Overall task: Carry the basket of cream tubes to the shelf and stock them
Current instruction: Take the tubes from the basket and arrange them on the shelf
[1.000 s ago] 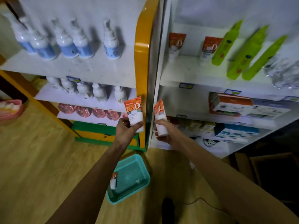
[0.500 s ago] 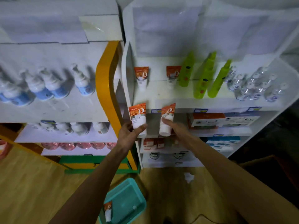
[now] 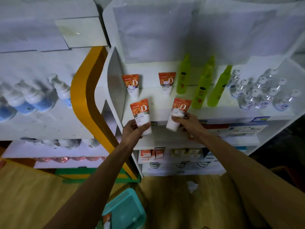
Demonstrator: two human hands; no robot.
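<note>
Nearest to me, at the bottom edge of the view, the teal basket sits on the wood-grain floor. It is a rectangular moulded plastic tub with rounded corners and a smooth rim. One cream tube leans against its left inner wall, orange end up.

My two bare forearms extend upward from there. My left hand is closed around the white lower body of a soft plastic tube, thumb across the front; the flat crimped orange end points up. My right hand grips a second tube of the same kind, fingers wrapped over its middle, round white cap end down and tilted left. Both tubes are held in front of the lip of the white shelf, at the level of its top board.

On that board, farther back, two matching tubes stand on their caps: one at the left, just beside the side panel, and one further right. Next to them three slim green bottles with tapered necks lean back, then a cluster of clear bottles with white caps. Lower boards hold flat cardboard boxes, print unreadable.

To the left, a glossy orange curved post edges another unit carrying blurred white-and-blue pump bottles.
</note>
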